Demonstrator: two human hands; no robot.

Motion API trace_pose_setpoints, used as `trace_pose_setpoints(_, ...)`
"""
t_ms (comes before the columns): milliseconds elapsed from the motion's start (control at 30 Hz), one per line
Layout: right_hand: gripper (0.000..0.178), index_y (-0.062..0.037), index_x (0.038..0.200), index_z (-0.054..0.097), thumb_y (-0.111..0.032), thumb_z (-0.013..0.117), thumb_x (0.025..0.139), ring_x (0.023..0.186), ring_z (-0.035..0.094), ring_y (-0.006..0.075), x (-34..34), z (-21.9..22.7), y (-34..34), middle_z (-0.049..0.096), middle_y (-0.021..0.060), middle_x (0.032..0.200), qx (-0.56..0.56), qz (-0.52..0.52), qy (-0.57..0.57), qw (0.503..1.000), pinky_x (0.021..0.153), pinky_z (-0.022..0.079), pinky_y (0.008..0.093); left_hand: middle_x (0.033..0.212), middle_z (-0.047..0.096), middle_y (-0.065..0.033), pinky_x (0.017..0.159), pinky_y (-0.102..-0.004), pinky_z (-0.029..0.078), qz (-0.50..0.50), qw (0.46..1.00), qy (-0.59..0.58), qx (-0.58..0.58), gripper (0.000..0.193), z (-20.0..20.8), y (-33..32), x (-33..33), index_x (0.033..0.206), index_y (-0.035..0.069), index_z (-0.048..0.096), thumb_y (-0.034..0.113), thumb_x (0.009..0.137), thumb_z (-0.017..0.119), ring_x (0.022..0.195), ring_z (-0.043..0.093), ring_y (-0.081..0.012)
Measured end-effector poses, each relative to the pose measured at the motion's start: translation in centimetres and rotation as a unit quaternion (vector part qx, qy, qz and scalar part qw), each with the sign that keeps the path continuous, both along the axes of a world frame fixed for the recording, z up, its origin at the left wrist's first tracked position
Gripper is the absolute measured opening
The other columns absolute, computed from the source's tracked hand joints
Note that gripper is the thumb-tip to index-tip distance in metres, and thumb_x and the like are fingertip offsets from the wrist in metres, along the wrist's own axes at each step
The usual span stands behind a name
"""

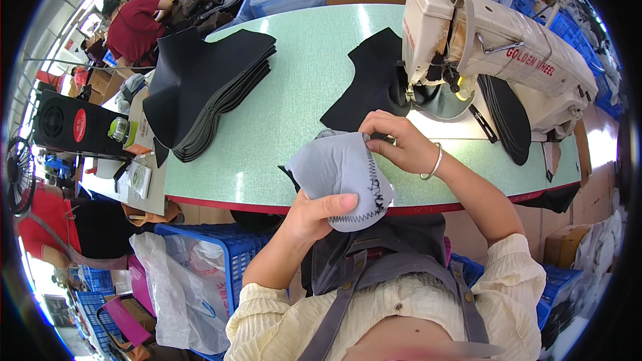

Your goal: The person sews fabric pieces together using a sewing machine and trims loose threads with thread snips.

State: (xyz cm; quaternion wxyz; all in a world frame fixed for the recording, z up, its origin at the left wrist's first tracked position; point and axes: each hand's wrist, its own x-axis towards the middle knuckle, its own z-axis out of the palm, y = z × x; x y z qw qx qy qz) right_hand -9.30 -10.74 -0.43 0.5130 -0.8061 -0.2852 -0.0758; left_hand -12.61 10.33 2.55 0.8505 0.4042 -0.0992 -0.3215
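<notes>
Grey fabric piece — both hands grip it: left hand, right hand | sewing machine just beyond | black cut pieces stacked left

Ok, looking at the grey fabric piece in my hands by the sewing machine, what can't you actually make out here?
Head view only:
- Grey fabric piece: its underside is hidden; left hand and right hand cover parts of the edge.
- Sewing machine: the needle area is in shadow, too small to tell.
- Black stack: the piece count is unreadable.
- Picture rim: fisheye bending blurs the crates and people.
</notes>
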Motion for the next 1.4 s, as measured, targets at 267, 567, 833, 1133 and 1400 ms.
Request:
trace_pose_setpoints(267,0.012,-0.0034,0.092,0.06,-0.007,0.063,0.081,0.081,0.055,0.0225,-0.3,0.4,0.3,0.055,0.0082,0.082,0.008,-0.019,-0.004,1.0,0.073,0.045,0.0321,0.103,0.06,-0.0092,0.085,-0.032,0.048,0.0,0.999,0.022,-0.029,0.058,0.2,-0.1,0.1,0.119,0.002,0.047,0.012,0.069,0.075,0.095,0.059,-0.0185)
trace_pose_setpoints(567,0.033,0.0018,0.112,0.056,-0.001,0.059,0.079,0.087,0.059,0.0287,-6.3,4.7,-0.2,0.059,0.0157,0.1,0.001,-0.096,-0.155,0.983,0.076,0.047,0.0334,0.113,0.057,-0.0114,0.091,-0.0328,0.042,0.101,0.892,-0.392,0.201,0.038,-0.3,-1.1,-1.2,0.119,-0.001,0.05,0.006,0.083,0.063,0.106,0.053,-0.0207)
trace_pose_setpoints(833,0.032,0.0032,0.11,0.057,-0.006,0.063,0.08,0.083,0.06,0.0261,-7.5,3.9,-0.1,0.06,0.0152,0.095,0.027,-0.121,-0.096,0.988,0.074,0.048,0.0312,0.114,0.056,-0.0098,0.091,-0.0334,0.042,0.076,0.928,-0.325,0.163,0.043,-1.3,-0.9,-0.8,0.121,-0.001,0.048,0.007,0.082,0.064,0.106,0.053,-0.0187)
trace_pose_setpoints(1133,0.025,0.0003,0.1,0.063,0.0,0.066,0.075,0.079,0.059,0.023,-7.8,3.8,0.1,0.061,0.0126,0.093,0.022,-0.17,-0.148,0.974,0.067,0.049,0.0308,0.119,0.054,-0.0091,0.097,-0.0351,0.039,0.032,0.998,-0.042,0.02,0.055,-1.5,-0.8,-0.5,0.128,0.003,0.042,0.004,0.079,0.066,0.111,0.052,-0.0202)
trace_pose_setpoints(1400,0.028,-0.0015,0.092,0.064,0.004,0.071,0.065,0.081,0.059,0.025,-8.3,4.9,0.2,0.06,0.0117,0.105,-0.004,-0.196,-0.216,0.956,0.066,0.05,0.0301,0.12,0.053,-0.0089,0.098,-0.0365,0.039,0.035,0.996,-0.069,0.053,0.061,-1.6,-1.1,-0.8,0.13,0.003,0.039,0.003,0.077,0.068,0.114,0.05,-0.0201)
